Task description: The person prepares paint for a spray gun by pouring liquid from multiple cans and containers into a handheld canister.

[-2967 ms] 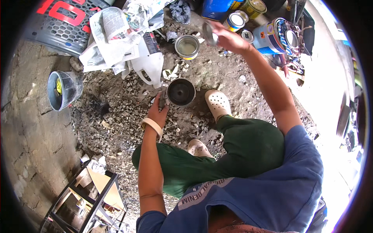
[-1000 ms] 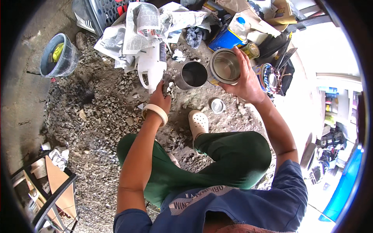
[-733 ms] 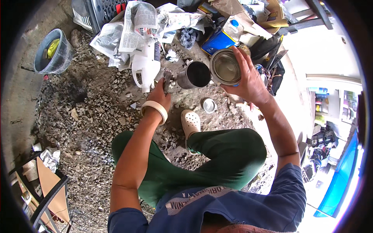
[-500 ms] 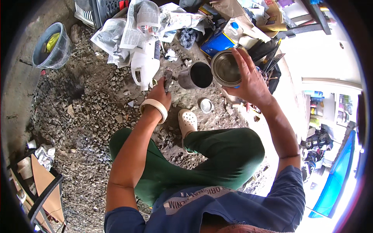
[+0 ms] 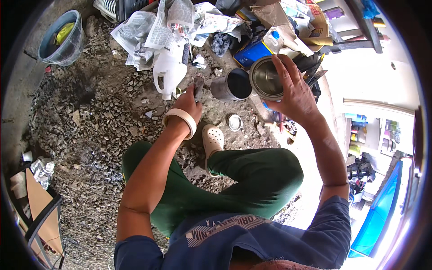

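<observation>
My left hand [image 5: 191, 101] is closed on a narrow dark grey piece [image 5: 198, 87] beside a grey metal cup [image 5: 231, 84]; whether piece and cup are joined I cannot make out. The cup leans toward the right. My right hand [image 5: 294, 96] grips an open metal can [image 5: 263, 78], with pale liquid inside, tilted beside the cup's mouth. A small round lid [image 5: 235, 122] lies on the ground below them, near my shoe [image 5: 213, 139]. A white plastic jug [image 5: 171, 72] lies to the upper left of my left hand.
Crumpled newspapers [image 5: 155, 27], a blue container [image 5: 252, 54] and cardboard [image 5: 315, 22] crowd the far side. A bucket [image 5: 58, 49] stands upper left. A black-framed rack [image 5: 42, 211] is lower left. Gravel [image 5: 85, 148] covers much of the ground. A bright doorway [image 5: 378, 135] is at right.
Over three seconds my right hand has picked up the open can and brought it beside the cup, which now leans rightward. A small lid now lies on the ground.
</observation>
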Demonstrator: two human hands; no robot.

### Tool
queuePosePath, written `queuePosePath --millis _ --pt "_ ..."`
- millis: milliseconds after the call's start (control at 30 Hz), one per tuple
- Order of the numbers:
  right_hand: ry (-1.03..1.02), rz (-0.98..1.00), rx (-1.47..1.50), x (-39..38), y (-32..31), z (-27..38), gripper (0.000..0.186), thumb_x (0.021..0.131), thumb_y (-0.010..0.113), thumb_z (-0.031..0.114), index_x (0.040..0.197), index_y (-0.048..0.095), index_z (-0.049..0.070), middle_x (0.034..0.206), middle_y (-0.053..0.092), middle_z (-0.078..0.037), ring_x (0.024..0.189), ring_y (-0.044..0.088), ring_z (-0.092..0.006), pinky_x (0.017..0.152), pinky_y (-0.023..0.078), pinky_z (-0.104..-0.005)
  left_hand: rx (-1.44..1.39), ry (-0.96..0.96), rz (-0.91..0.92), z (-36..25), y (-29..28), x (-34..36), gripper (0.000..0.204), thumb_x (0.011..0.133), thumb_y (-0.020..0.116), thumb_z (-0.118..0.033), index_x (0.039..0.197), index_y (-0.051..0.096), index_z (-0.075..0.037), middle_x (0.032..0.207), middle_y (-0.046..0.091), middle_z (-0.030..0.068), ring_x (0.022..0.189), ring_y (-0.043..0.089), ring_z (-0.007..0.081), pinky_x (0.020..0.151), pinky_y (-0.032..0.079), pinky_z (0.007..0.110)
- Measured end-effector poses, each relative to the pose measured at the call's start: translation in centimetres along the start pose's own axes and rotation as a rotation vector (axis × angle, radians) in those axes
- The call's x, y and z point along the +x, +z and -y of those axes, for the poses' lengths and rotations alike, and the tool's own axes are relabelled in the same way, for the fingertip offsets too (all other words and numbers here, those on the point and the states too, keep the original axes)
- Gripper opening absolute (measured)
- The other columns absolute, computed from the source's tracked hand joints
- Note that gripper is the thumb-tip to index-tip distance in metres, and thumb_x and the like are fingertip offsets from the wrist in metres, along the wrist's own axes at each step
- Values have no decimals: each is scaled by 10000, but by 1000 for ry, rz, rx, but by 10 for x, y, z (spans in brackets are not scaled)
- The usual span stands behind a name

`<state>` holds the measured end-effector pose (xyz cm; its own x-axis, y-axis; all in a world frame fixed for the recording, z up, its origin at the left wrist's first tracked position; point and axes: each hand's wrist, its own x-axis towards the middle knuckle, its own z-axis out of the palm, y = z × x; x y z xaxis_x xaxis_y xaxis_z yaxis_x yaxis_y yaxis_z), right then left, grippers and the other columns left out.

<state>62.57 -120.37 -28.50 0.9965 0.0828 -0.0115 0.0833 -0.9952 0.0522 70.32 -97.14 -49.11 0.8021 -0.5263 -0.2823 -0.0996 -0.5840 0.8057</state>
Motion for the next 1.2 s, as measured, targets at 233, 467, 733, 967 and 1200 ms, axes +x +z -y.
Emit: queuePosePath --millis 233,467,733,967,1200 --pt "-49 -8 -107 1 -3 5 1177 627 913 241 1591 242 173 1464 385 -201 1289 493 -415 1049 489 -468 11 2 -17 -2 -2 -3 546 944 571 -137 1441 401 10 1116 656 295 1059 641 450 905 514 527" --pt "-47 12 -115 1 -3 7 1189 623 920 248 1594 236 196 1476 368 -198 1312 471 -408 1066 479 -468 -4 21 -8 2 0 -1 551 944 575 -142 1442 397 12 1121 656 295 1067 641 448 920 511 519" --pt "-42 10 -160 2 0 6 1230 616 927 252 1607 198 220 1483 358 -209 1320 460 -414 1052 492 -475 18 -1 4 0 1 0 578 946 576 -147 1463 377 17 1140 648 297 1064 646 441 914 517 519" --pt "-49 -1 -145 0 1 5 1241 615 929 245 1609 187 226 1478 361 -210 1320 460 -412 1052 493 -473 20 -29 36 -2 2 1 588 950 573 -157 1478 369 1 1198 639 284 1101 637 435 940 509 515" --pt "-55 -21 -141 -1 2 2 1227 619 928 242 1605 200 215 1469 374 -204 1315 467 -413 1055 490 -469 9 -21 46 -2 4 2 591 946 568 -158 1481 364 -13 1231 628 290 1133 624 439 972 498 512"
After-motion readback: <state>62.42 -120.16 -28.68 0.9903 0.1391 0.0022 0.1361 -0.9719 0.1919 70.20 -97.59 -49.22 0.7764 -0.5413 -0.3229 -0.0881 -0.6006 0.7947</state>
